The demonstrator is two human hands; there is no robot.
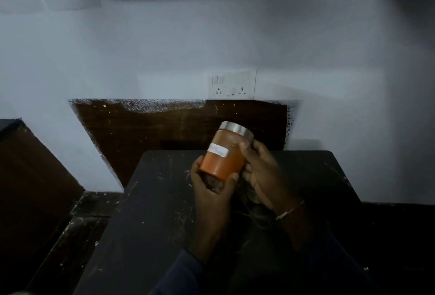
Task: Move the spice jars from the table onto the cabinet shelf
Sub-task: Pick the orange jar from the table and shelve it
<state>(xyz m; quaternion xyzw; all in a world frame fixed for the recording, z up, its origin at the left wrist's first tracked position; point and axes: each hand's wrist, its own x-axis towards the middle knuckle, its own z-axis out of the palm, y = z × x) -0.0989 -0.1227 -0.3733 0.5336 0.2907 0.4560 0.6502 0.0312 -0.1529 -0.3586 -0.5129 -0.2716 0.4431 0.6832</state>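
A glass spice jar (226,153) with orange powder, a white label and a silver lid is held tilted above the dark table (153,200). My left hand (209,186) grips its base from below, fingers curled round the bottom. My right hand (261,172) holds its right side, thumb on the glass near the lid. Under my right hand another dim jar (251,197) seems to stand on the table, mostly hidden. No cabinet shelf is plainly in view.
The white wall behind carries a switch and socket plate (231,84) above a dark brown panel (164,127). A dark brown cabinet or box (30,177) stands at the left. The room is dim.
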